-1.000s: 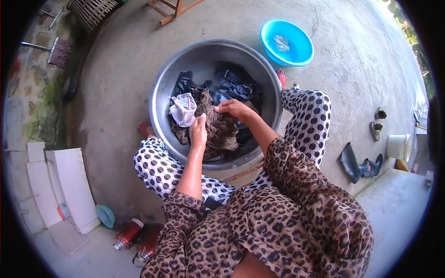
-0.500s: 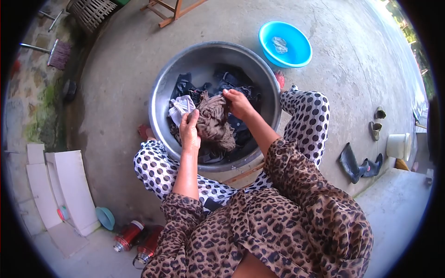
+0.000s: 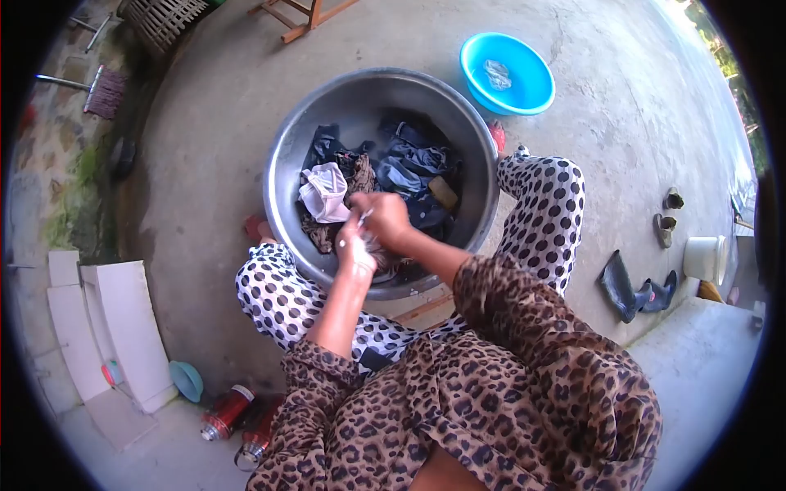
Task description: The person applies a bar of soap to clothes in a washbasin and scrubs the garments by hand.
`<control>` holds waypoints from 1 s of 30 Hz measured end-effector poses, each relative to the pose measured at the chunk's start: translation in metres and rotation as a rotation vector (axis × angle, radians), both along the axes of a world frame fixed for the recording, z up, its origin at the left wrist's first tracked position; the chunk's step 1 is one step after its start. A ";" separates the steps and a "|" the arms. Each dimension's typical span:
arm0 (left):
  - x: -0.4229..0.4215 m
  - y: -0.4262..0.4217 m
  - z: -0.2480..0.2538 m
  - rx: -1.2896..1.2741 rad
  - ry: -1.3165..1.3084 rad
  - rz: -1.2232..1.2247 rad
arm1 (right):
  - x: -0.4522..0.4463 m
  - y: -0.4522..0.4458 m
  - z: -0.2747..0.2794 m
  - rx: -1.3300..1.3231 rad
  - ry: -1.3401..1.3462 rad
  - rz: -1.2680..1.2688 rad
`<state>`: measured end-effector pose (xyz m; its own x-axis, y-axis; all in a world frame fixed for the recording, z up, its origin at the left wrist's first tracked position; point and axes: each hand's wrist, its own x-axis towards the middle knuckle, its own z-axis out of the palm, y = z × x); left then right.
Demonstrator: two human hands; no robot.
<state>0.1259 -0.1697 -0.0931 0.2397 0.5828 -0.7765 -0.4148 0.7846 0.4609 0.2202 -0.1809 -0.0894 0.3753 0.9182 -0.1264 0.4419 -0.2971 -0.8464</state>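
Note:
A large metal basin (image 3: 286, 135) stands between my knees with wet laundry in it. Inside it, my right hand (image 3: 386, 221) is closed and pressed against my left hand (image 3: 358, 252), which has white suds on it. Both grip a brown patterned garment, mostly hidden under them; motion blurs the fingers. A brown patterned cloth (image 3: 362, 173) shows just beyond. To the left of the hands lies a pale pink and white garment (image 3: 326, 195). Dark blue clothes (image 3: 409, 159) fill the right side, with a tan block (image 3: 443, 193) resting on them.
Beyond the basin at right is a blue plastic basin (image 3: 524, 86) with a clear crumpled thing inside. Black boots (image 3: 626, 286), shoes and a white bucket (image 3: 704, 259) stand at right. Red thermos flasks (image 3: 228, 412) and white panels (image 3: 131, 335) are at lower left.
My hands have come together and lower, toward me. The brown garment, earlier held up spread between them, is now bunched under them. The pink garment and tan block are more exposed.

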 end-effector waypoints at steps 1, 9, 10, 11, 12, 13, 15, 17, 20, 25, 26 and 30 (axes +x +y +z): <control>0.007 -0.006 -0.023 0.066 0.030 -0.025 | 0.011 0.008 -0.008 -0.222 0.007 -0.075; -0.016 -0.008 -0.076 0.340 -1.107 -0.026 | -0.050 -0.028 0.026 0.091 0.024 0.164; -0.014 -0.003 -0.074 0.280 -0.874 -0.032 | -0.050 -0.027 0.028 0.122 0.014 0.193; -0.011 -0.002 -0.074 0.215 -0.642 -0.032 | -0.044 -0.020 0.012 0.188 -0.057 0.113; -0.008 -0.002 -0.074 0.146 -0.411 -0.036 | -0.029 -0.012 0.003 0.121 0.057 0.020; -0.004 -0.006 -0.066 0.075 -0.262 -0.045 | -0.013 -0.006 -0.006 0.051 0.172 -0.075; 0.012 -0.014 -0.043 -0.075 -0.061 -0.070 | 0.016 -0.001 -0.042 -0.030 -0.068 -0.100; 0.012 -0.015 -0.056 -0.013 -0.033 -0.067 | 0.021 0.004 -0.069 -0.044 -0.042 -0.117; 0.006 0.003 -0.060 -0.092 0.068 -0.038 | 0.045 0.010 -0.122 -0.121 0.315 -0.042; -0.028 0.045 -0.058 0.079 -0.042 0.073 | 0.072 0.000 -0.098 -0.618 0.718 0.469; -0.031 0.049 -0.060 0.149 -0.054 0.105 | 0.067 -0.001 -0.089 -0.575 0.300 0.722; -0.045 0.062 -0.087 0.382 0.005 0.024 | 0.049 -0.008 -0.091 -0.568 -0.152 0.532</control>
